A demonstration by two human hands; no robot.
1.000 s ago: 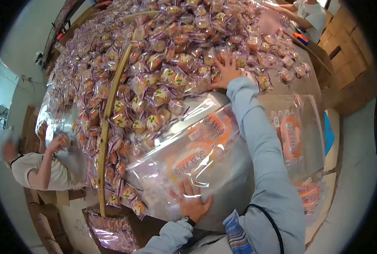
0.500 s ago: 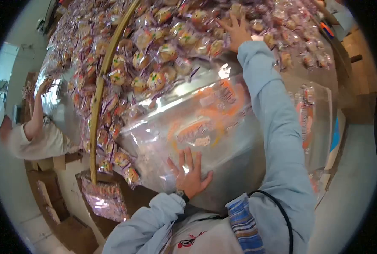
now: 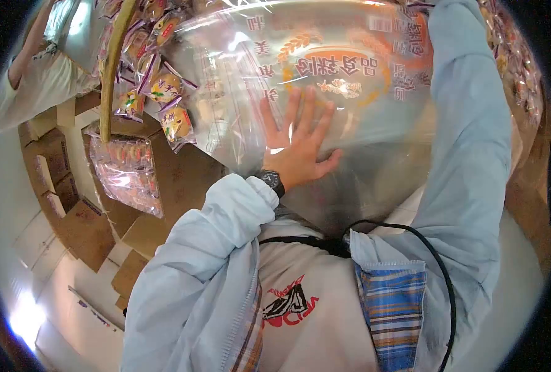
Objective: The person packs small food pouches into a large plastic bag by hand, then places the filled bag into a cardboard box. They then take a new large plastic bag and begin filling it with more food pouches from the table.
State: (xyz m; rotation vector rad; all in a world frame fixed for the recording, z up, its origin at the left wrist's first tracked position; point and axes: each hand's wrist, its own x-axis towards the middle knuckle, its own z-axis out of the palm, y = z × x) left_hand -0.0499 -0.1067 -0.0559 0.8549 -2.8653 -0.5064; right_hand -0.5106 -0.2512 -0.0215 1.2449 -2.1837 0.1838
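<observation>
Steel bench (image 3: 362, 198) edge near us; brown cardboard boxes (image 3: 83, 229) on floor below. Our left hand (image 3: 300, 146) flat, fingers spread, on glossy crinkled clear bag (image 3: 337, 68). Our right hand out of frame.

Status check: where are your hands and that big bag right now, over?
Left hand open, flat on the clear printed bag. Right hand out of view, sleeve reaching up across the bag. Wrapped cakes crowd the bag's left edge.

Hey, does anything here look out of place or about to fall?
A few wrapped cakes overhang the edge above the carton, left of the left hand flat on the clear bag. Nothing looks torn.
</observation>
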